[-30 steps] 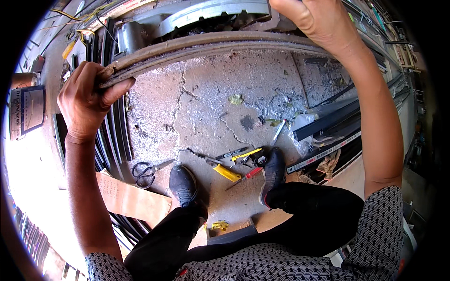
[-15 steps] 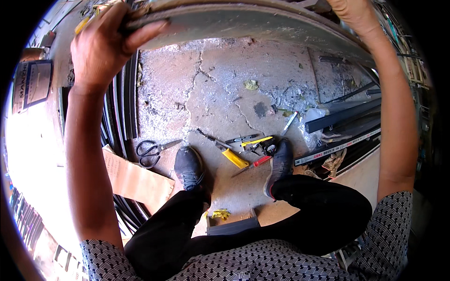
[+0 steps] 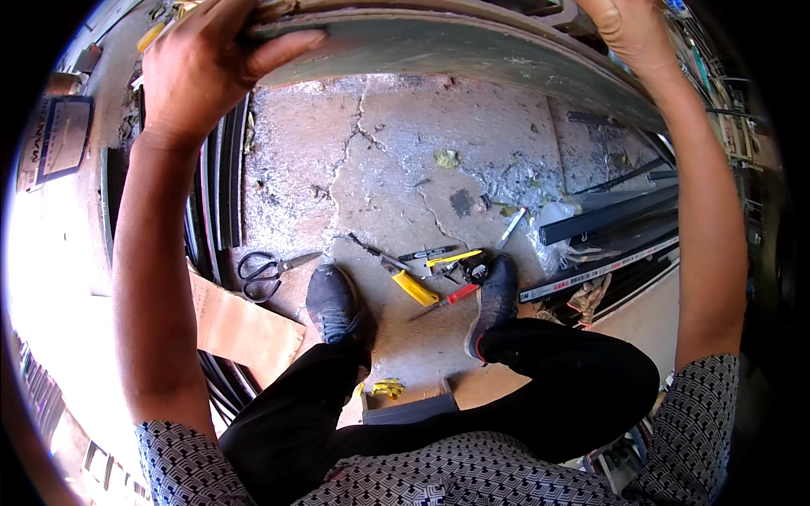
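The long grey metal frame (image 3: 472,42) runs across the top of the picture, held up above the cracked floor (image 3: 371,169). The left hand (image 3: 202,67) has its grip tight on it at upper left. The right hand (image 3: 629,29) holds it at upper right, above scissors (image 3: 266,271) and a yellow knife (image 3: 413,287).

Both hands — left hand (image 3: 207,72), right hand (image 3: 629,29) — on grey panel (image 3: 472,55)

Floor between the arms: open up top, cluttered low

Cracked concrete floor (image 3: 380,169) under the curved metal strip (image 3: 472,51) is bare; scissors (image 3: 266,270), screwdrivers (image 3: 409,282) and both shoes (image 3: 333,304) crowd the near part, black bars (image 3: 612,215) block right, stacked strips (image 3: 224,194) block left.
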Demonstrator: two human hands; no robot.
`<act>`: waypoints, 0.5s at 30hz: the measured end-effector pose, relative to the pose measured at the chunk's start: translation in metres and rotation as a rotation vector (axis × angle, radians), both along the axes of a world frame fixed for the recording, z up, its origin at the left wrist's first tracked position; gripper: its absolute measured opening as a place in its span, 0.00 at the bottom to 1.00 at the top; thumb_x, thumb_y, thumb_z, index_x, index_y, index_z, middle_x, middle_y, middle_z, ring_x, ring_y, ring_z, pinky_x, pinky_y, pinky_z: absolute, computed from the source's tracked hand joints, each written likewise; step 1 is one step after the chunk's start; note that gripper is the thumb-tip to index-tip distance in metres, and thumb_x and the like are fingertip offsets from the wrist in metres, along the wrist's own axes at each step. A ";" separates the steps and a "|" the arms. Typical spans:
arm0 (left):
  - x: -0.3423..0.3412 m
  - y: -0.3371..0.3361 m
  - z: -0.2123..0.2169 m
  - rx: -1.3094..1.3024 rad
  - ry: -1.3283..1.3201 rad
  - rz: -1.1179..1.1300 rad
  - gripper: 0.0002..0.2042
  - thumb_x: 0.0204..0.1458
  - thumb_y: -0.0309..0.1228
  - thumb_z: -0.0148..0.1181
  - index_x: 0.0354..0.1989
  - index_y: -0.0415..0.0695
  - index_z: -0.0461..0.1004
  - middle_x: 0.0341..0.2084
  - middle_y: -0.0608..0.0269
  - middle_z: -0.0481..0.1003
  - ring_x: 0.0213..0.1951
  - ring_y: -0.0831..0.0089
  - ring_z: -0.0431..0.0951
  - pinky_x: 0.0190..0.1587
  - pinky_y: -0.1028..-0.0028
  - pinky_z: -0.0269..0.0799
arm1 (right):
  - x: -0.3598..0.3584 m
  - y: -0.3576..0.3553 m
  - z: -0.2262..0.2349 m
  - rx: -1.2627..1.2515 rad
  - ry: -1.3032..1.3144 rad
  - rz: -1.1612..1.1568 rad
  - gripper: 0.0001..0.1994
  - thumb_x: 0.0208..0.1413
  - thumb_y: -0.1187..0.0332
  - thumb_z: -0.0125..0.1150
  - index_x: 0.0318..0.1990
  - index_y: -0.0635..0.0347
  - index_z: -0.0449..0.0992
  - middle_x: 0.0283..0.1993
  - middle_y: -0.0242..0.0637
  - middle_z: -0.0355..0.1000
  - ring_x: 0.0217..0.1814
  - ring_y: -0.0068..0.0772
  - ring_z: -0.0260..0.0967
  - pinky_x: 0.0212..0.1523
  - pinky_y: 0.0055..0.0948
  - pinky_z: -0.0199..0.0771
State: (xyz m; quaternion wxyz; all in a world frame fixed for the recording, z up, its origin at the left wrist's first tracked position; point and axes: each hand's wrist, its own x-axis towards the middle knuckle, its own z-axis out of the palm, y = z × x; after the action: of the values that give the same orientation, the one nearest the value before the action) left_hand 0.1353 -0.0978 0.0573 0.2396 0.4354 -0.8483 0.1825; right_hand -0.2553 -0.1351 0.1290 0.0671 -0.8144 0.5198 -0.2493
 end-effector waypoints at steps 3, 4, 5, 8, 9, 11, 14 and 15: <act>-0.007 0.011 0.006 0.018 -0.048 0.043 0.26 0.51 0.58 0.69 0.42 0.47 0.77 0.31 0.63 0.79 0.37 0.60 0.83 0.37 0.63 0.79 | 0.005 0.007 0.001 0.000 0.032 -0.039 0.09 0.63 0.64 0.56 0.35 0.61 0.72 0.26 0.39 0.68 0.32 0.25 0.66 0.39 0.31 0.70; -0.008 0.014 0.008 0.046 -0.058 0.053 0.27 0.51 0.57 0.70 0.49 0.47 0.79 0.40 0.61 0.80 0.44 0.60 0.82 0.43 0.62 0.79 | 0.003 0.006 -0.002 -0.022 0.025 -0.032 0.10 0.63 0.64 0.56 0.36 0.61 0.73 0.27 0.42 0.69 0.32 0.27 0.67 0.39 0.32 0.71; -0.013 0.018 0.010 -0.011 -0.070 0.050 0.28 0.52 0.56 0.70 0.53 0.47 0.78 0.44 0.61 0.80 0.46 0.60 0.82 0.46 0.62 0.78 | 0.002 0.005 -0.003 -0.057 0.047 -0.018 0.10 0.63 0.63 0.56 0.37 0.61 0.73 0.28 0.46 0.71 0.32 0.32 0.69 0.39 0.34 0.72; -0.031 0.025 0.024 -0.142 -0.060 -0.012 0.31 0.53 0.52 0.71 0.62 0.49 0.75 0.54 0.57 0.78 0.54 0.59 0.80 0.57 0.62 0.77 | 0.001 0.004 -0.002 -0.068 0.047 0.017 0.11 0.64 0.61 0.56 0.39 0.61 0.73 0.32 0.54 0.74 0.35 0.51 0.75 0.40 0.40 0.74; -0.043 0.026 0.030 -0.146 -0.026 -0.050 0.31 0.54 0.52 0.71 0.62 0.48 0.75 0.54 0.56 0.78 0.54 0.59 0.80 0.57 0.62 0.77 | 0.000 0.003 -0.004 -0.059 0.068 -0.019 0.12 0.64 0.60 0.57 0.39 0.60 0.73 0.33 0.55 0.75 0.37 0.57 0.76 0.41 0.43 0.75; -0.074 0.028 0.038 -0.130 0.032 -0.110 0.31 0.53 0.51 0.72 0.61 0.47 0.75 0.54 0.55 0.78 0.55 0.58 0.80 0.57 0.62 0.77 | -0.003 0.002 -0.008 -0.114 0.065 0.021 0.12 0.63 0.59 0.57 0.39 0.60 0.74 0.34 0.56 0.75 0.38 0.58 0.76 0.41 0.45 0.75; -0.123 0.028 0.036 -0.040 0.123 -0.128 0.34 0.54 0.57 0.67 0.58 0.41 0.72 0.52 0.49 0.75 0.53 0.52 0.77 0.55 0.58 0.74 | -0.002 0.006 -0.009 -0.149 0.103 -0.021 0.14 0.63 0.56 0.56 0.40 0.58 0.74 0.35 0.55 0.76 0.39 0.61 0.76 0.40 0.48 0.75; -0.145 0.026 0.035 -0.038 0.179 -0.173 0.32 0.55 0.53 0.67 0.54 0.35 0.71 0.50 0.45 0.72 0.49 0.50 0.74 0.52 0.57 0.71 | -0.006 0.006 -0.004 -0.149 0.128 -0.028 0.14 0.63 0.55 0.56 0.40 0.58 0.74 0.35 0.55 0.77 0.39 0.61 0.76 0.40 0.48 0.76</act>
State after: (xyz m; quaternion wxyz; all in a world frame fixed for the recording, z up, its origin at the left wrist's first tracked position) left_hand -0.0102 -0.0717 0.0926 0.3372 0.3706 -0.8544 0.1377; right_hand -0.2613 -0.1293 0.1246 -0.0305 -0.8240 0.5144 -0.2355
